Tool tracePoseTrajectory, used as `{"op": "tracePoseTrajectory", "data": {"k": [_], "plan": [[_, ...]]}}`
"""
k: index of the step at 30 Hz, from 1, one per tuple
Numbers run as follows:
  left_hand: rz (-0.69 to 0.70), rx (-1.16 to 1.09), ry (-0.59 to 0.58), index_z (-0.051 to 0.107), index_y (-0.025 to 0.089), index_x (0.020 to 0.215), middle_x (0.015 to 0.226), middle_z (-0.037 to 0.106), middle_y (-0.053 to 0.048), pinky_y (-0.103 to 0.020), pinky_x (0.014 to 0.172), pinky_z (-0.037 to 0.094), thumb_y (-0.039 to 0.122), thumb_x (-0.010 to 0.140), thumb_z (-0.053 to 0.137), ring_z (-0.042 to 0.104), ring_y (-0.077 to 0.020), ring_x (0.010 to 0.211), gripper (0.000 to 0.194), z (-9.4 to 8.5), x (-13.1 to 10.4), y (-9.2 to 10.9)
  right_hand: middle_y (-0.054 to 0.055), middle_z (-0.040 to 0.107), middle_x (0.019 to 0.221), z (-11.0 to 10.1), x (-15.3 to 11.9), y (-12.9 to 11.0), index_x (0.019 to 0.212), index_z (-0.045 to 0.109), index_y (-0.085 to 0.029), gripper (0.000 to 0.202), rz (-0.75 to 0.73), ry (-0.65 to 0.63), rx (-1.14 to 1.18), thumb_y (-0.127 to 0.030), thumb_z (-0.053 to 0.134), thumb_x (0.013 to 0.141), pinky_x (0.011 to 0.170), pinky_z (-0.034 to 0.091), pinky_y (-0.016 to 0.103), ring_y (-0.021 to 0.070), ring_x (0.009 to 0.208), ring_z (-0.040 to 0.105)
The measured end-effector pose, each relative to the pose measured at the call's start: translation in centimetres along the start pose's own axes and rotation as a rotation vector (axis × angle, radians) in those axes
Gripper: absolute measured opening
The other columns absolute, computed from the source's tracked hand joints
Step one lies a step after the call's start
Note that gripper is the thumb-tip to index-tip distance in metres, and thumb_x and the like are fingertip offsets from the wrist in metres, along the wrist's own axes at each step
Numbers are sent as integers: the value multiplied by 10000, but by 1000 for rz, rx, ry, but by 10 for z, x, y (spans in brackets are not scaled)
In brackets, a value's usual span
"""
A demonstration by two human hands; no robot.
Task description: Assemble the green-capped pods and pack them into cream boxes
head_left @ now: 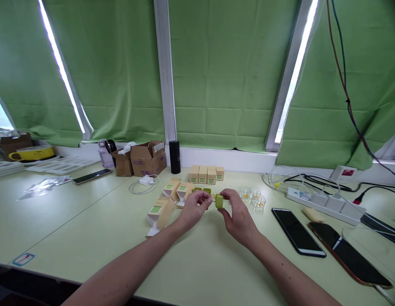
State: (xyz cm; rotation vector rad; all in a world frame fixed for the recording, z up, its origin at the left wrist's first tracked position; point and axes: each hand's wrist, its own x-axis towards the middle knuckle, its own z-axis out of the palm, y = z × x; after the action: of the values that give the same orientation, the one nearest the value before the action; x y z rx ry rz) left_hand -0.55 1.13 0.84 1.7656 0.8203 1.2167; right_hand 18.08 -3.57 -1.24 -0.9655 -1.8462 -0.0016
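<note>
The green block (219, 201) sits above the counter (210, 272), gripped edgewise between the thumb and fingers of the right hand (240, 216), the gap between them no wider than the block. The left hand (193, 208) is just left of the block, thumb and fingertips nearly together; whether they pinch something small I cannot tell. Because the right hand seems to have only a fingertip hold, a sideways push on the block could make it slip and drop. The clear cups (260, 201), right of the block and near the knuckles, look light enough to tip if the hand swings out. Left of the block, the nearest open carton (162, 212) lies right by the left forearm, so a shift there could nudge it. More green pieces (207, 191), just behind the block, are partly hidden by the left hand; their number and shape stay unclear.
</note>
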Motion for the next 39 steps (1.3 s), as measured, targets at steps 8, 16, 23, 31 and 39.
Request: {"op": "tracePoseTrajectory", "data": {"k": [8,16,23,31,39], "plan": [[-14,-5,26,647,167,786,689,600,-11,-286,680,451,406,868,672,566,-153,678,255,-2,0,5,135,584,1247,0,-1,0,1305,442,-241,413,25,-9,-26,-107,532,925,943,597,518,290,1137,617],[149,181,192,686,190,1042,1058,674,-96,-378,878,506,343,914,643,636,-222,965,204,-9,-1,-2,151,564,1249,-5,2,-3,1314,451,-241,435,11,28,-61,-107,536,909,901,616,500,306,1142,620],[484,406,64,619,242,1244,1188,682,-105,-534,1062,437,190,859,698,505,-323,1227,396,-5,-8,8,159,530,1262,-7,2,-7,1433,430,-271,555,-76,34,-101,-72,499,920,913,623,513,318,1164,628],[566,424,3,629,249,1279,1229,677,-116,-542,1087,426,182,888,708,512,-319,1253,405,-4,-6,2,156,612,1232,-6,3,-2,1362,427,-246,404,-205,37,-124,-108,485,987,959,597,517,305,1208,610],[561,417,17,652,248,1271,1202,687,-123,-558,1059,447,209,890,715,531,-327,1233,388,-5,-5,2,164,625,1280,-7,4,-2,1304,507,-242,310,-249,29,-222,-127,486,1017,951,604,503,309,1250,619]]}}
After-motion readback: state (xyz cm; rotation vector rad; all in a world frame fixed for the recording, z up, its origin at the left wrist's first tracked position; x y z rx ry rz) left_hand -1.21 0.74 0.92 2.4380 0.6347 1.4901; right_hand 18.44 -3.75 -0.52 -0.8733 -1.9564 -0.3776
